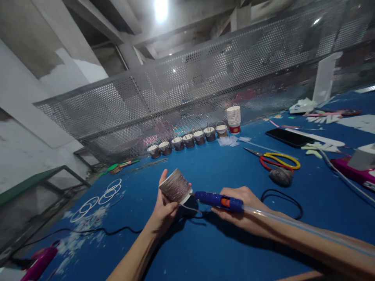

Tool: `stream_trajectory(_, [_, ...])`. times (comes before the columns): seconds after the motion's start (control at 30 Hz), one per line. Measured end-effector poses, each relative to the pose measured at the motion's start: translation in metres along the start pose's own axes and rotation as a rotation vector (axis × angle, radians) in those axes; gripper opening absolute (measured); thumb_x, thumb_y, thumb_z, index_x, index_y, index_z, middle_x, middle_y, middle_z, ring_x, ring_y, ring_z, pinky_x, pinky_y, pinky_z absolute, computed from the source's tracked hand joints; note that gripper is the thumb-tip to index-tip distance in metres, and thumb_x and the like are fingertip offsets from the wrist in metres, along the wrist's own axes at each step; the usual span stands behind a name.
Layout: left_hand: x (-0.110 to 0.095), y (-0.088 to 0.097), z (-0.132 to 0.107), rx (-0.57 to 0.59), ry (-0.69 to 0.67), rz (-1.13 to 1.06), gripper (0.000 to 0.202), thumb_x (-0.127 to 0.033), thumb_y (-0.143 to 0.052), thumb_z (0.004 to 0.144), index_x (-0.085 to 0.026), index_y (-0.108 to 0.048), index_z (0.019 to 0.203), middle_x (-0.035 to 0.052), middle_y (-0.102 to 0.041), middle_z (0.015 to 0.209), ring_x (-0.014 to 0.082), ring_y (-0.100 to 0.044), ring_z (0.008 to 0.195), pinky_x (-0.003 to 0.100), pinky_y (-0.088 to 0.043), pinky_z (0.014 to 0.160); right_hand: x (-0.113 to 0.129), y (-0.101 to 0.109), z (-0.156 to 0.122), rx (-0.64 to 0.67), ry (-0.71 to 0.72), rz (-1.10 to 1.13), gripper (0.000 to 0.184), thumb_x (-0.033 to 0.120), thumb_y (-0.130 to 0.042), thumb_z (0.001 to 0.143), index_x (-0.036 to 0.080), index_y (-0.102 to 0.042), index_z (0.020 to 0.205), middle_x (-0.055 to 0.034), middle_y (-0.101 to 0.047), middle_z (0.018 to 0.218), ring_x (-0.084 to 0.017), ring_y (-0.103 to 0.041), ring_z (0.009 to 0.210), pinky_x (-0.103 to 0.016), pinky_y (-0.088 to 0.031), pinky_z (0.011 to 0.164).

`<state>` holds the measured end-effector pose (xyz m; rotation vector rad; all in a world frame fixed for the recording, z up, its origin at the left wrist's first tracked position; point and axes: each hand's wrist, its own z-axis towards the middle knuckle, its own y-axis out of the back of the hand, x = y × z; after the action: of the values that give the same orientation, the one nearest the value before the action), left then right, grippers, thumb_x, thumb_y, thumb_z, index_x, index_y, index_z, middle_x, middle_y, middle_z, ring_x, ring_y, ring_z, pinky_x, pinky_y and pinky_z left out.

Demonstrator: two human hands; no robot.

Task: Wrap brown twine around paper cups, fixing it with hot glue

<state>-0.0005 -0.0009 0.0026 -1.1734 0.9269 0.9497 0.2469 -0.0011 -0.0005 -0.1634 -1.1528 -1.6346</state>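
My left hand [165, 207] grips a paper cup wrapped in greyish-brown cord [176, 186], tilted on its side. From the cup's white rim a loose light strand [190, 208] trails down to the right. My right hand [241, 207] is closed around a blue hot glue gun [215, 199], with a long clear glue stick [281, 218] running out of its back along my forearm. The gun's nozzle is at the cup's right rim; whether it touches cannot be made out. Some fingers of both hands are hidden behind what they hold.
Behind stand a row of small wrapped cups [188, 141] and a stack of paper cups [233, 119]. Scissors [274, 158], a dark cord ball [281, 176] and a phone [289, 137] lie right. White rings [109, 191] lie left; a black cable [108, 232] crosses the blue table [140, 171].
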Motion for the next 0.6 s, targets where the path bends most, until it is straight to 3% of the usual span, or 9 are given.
stream_trajectory(0.17, [-0.004,-0.003,-0.001,-0.014,0.017,0.028,0.108,-0.023,-0.08,0.065,-0.042,-0.018,0.151,0.0058,-0.064,0.13,0.0328,-0.059,0.121,0.05,-0.037,0.108,-0.002,0.001,0.0,-0.052,0.003,0.014,0.033,0.045,-0.051,0.089,0.021,-0.052,0.065,0.0011,-0.056,0.056,-0.01,-0.046,0.047,-0.023,-0.032,0.049])
stream_trajectory(0.33, [-0.004,-0.012,-0.002,-0.089,-0.003,0.027,0.109,-0.027,-0.084,0.061,-0.04,-0.024,0.15,0.0076,-0.065,0.127,0.0343,-0.057,0.123,0.05,-0.04,0.107,0.001,-0.003,-0.002,0.039,0.065,-0.003,0.027,0.039,-0.051,0.089,0.019,-0.058,0.072,-0.0018,-0.063,0.061,-0.011,-0.052,0.049,-0.023,-0.034,0.05])
stream_trajectory(0.47, [-0.003,-0.017,-0.001,-0.108,-0.014,0.025,0.115,-0.028,-0.087,0.057,-0.039,-0.021,0.151,0.0082,-0.064,0.127,0.0342,-0.058,0.121,0.05,-0.04,0.106,0.0,-0.01,-0.004,-0.007,0.129,-0.048,0.028,0.039,-0.052,0.089,0.017,-0.06,0.073,-0.0024,-0.063,0.059,-0.012,-0.052,0.047,-0.024,-0.032,0.049])
stream_trajectory(0.6, [-0.004,-0.014,-0.001,-0.092,-0.006,0.009,0.116,-0.026,-0.086,0.058,-0.04,-0.019,0.151,0.0082,-0.065,0.127,0.0333,-0.061,0.117,0.05,-0.04,0.106,0.0,-0.004,-0.003,0.04,0.088,-0.016,0.026,0.038,-0.052,0.088,0.017,-0.061,0.075,-0.0026,-0.064,0.063,-0.011,-0.052,0.05,-0.024,-0.035,0.051])
